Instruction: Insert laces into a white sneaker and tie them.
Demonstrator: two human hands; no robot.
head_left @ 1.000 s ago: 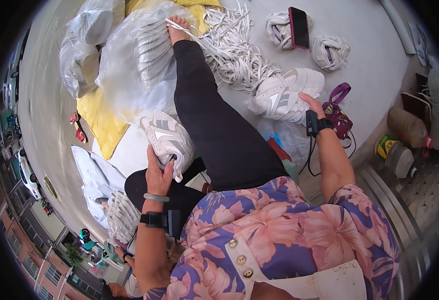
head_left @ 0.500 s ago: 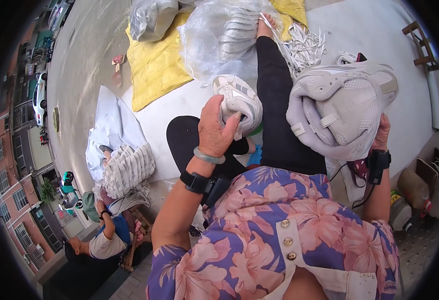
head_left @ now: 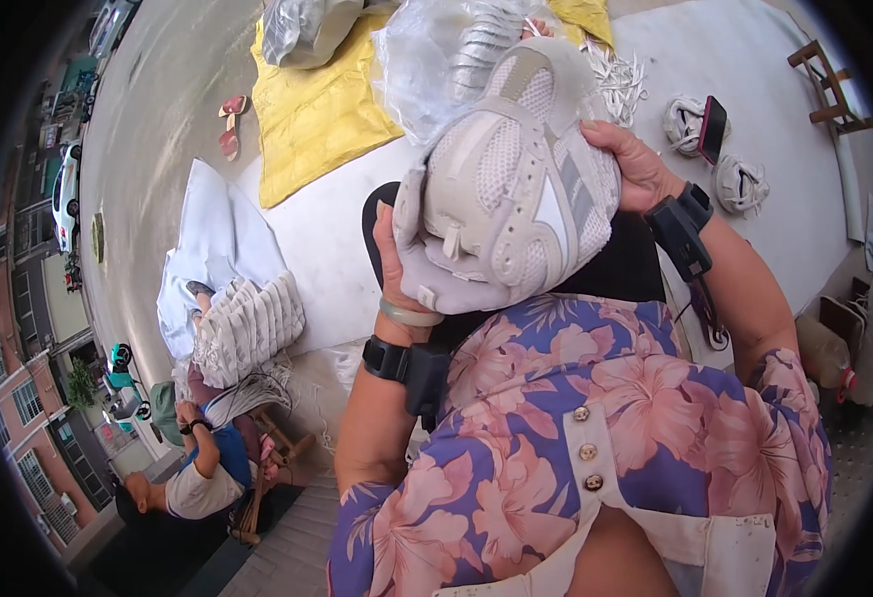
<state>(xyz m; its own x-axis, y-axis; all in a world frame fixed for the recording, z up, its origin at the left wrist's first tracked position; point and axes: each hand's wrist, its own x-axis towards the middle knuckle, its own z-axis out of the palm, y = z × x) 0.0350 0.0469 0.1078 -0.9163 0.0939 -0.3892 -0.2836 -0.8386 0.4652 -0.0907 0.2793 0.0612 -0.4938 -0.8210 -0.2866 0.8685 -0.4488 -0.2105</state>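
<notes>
Close in front of me is a large-looking, pale grey and white mesh sneaker (head_left: 496, 179), its opening facing down toward my body. No lace shows in its eyelets. My left hand (head_left: 398, 267) grips the collar end, thumb up along the side. With my right hand (head_left: 633, 164) I hold its other side, thumb on the upper, the remaining fingers hidden behind. Beyond the sneaker lies a bundle of loose white laces (head_left: 615, 82) on the ground sheet. Two more white sneakers, a farther one (head_left: 683, 121) and a nearer one (head_left: 741, 186), rest to the right.
A dark red phone (head_left: 713, 129) leans by the farther sneaker. A yellow sack (head_left: 322, 109) and clear plastic bags (head_left: 421, 70) lie ahead on the white sheet (head_left: 337, 199). At left, a seated person (head_left: 207, 468) is beside a stack of white shoe parts (head_left: 249, 328). A wooden stool (head_left: 829, 90) stands right.
The sneaker has moved left from my right side to the middle. My left hand has left the smaller-looking shoe beyond my knee and now grips this one too.
</notes>
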